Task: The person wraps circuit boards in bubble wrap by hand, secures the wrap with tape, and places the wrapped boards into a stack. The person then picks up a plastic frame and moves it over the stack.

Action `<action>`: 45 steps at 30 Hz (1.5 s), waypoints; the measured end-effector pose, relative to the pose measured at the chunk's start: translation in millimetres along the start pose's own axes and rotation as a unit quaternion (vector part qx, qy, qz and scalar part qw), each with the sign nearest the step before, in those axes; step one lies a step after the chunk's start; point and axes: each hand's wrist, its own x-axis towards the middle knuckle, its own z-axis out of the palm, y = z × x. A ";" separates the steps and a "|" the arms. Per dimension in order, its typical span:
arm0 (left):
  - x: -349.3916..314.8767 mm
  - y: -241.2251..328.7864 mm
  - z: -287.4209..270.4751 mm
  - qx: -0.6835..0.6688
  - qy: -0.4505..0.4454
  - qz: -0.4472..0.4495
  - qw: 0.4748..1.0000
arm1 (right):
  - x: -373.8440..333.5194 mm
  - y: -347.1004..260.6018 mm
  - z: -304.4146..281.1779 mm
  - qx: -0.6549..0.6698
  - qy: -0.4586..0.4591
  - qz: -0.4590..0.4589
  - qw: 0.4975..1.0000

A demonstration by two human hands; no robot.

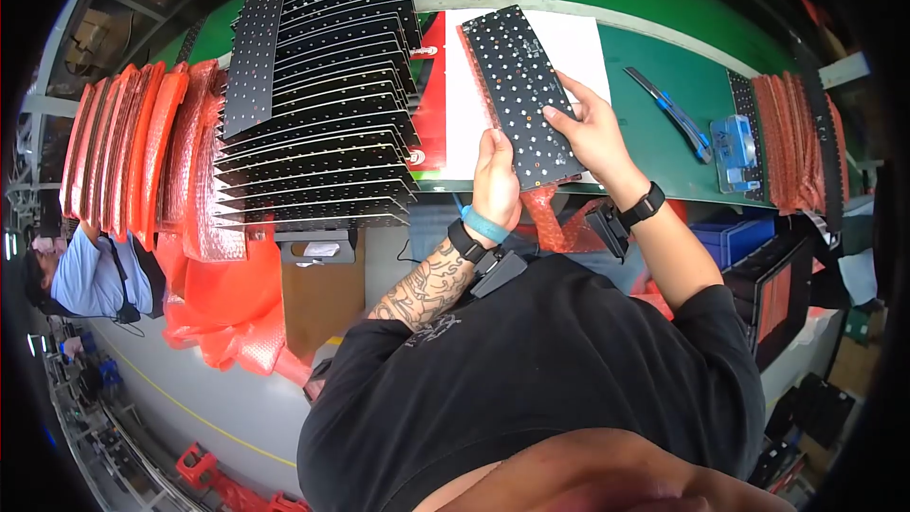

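A black circuit board [519,85] dotted with small light parts is held tilted over a white sheet [578,38] on the bench. Pink bubble wrap [477,71] shows along the board's left edge, and more of it hangs below the lower end. My left hand [496,180] is closed on the lower left edge, its thumb pointing up. On the right edge my right hand [595,133] grips the board, thumb on the face; its other fingers are hidden behind. To the left stands a long row of similar black boards [322,95] on edge, with one board [254,62] lying across them.
Bubble-wrapped packs [128,152] stand at the far left, and more wrapped packs [791,142] at the right. A blue utility knife [668,114] lies on the green bench near a clear blue box [735,154]. Loose pink bubble wrap [227,303] hangs below the bench. Another person [95,275] is at far left.
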 end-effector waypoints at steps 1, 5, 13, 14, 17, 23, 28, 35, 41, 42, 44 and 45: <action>-0.3 -0.3 0.5 -0.001 0.001 -0.001 1.000 | -0.8 -0.4 0.5 -0.013 0.001 0.009 1.000; -1.1 -2.1 3.1 0.017 -0.014 0.008 1.000 | -3.6 4.1 0.8 -0.044 0.005 0.018 0.999; -0.3 -8.4 -3.4 0.038 -0.030 0.033 0.998 | -5.6 17.6 2.5 0.096 0.012 -0.017 0.995; 1.4 -9.0 -3.8 0.038 -0.027 0.035 0.998 | -5.3 18.6 2.2 0.101 0.010 -0.023 0.995; 2.5 -10.9 -5.1 0.037 -0.017 0.036 0.999 | -5.6 24.0 2.7 0.093 0.009 -0.024 0.995; 1.2 -13.0 -1.8 0.025 -0.015 0.025 0.999 | -3.3 28.8 -4.8 -0.094 0.036 -0.029 0.995; 0.0 -10.5 -7.0 0.008 0.001 0.011 1.000 | -18.6 -24.3 10.6 -0.401 0.038 0.034 0.915; 1.8 -2.2 0.1 0.040 -0.046 0.012 0.998 | -15.6 -31.6 8.6 -0.563 -0.019 0.053 0.824; -10.7 16.8 16.4 0.114 -0.123 0.010 0.986 | 31.5 -129.9 -26.6 -0.496 0.044 -0.143 0.855; -13.8 22.4 34.6 0.137 -0.173 0.040 0.975 | 25.7 -150.9 -32.9 -0.380 0.099 -0.110 0.913; -23.4 39.6 54.6 0.188 -0.247 0.122 0.943 | 27.8 -181.6 -39.2 -0.155 0.132 -0.087 0.975; -26.1 46.1 60.8 0.192 -0.254 0.120 0.940 | 29.9 -194.9 -47.4 -0.063 0.122 -0.073 0.988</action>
